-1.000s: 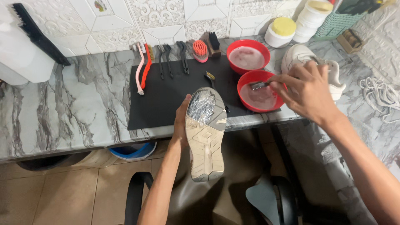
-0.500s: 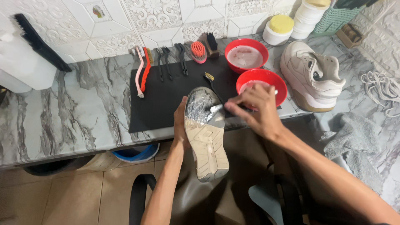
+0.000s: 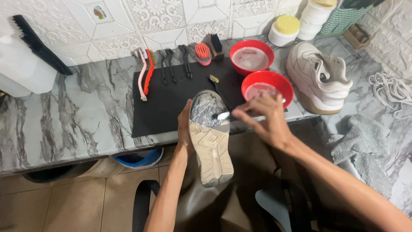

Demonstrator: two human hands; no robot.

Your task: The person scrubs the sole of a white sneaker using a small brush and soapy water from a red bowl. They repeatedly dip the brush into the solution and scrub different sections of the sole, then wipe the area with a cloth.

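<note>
My left hand (image 3: 185, 129) grips the side of a white sneaker (image 3: 210, 137) held sole-up over the counter's front edge. The sole's front part is wet and foamy. My right hand (image 3: 264, 118) holds a small brush (image 3: 225, 115), with its bristle end on the foamy part of the sole. Just behind my right hand stands a red bowl (image 3: 267, 82) of cloudy liquid on the black mat (image 3: 171, 96).
A second red bowl (image 3: 251, 53), several brushes (image 3: 146, 73) and an orange scrub brush (image 3: 202, 52) lie along the mat's back. Another white sneaker (image 3: 319, 77) stands at right, with laces (image 3: 392, 88), a grey cloth (image 3: 360, 144), white jars (image 3: 285, 30).
My right hand has come away from the red bowl to the sole with the brush. The view has shifted slightly; the sneaker stays in my left hand.
</note>
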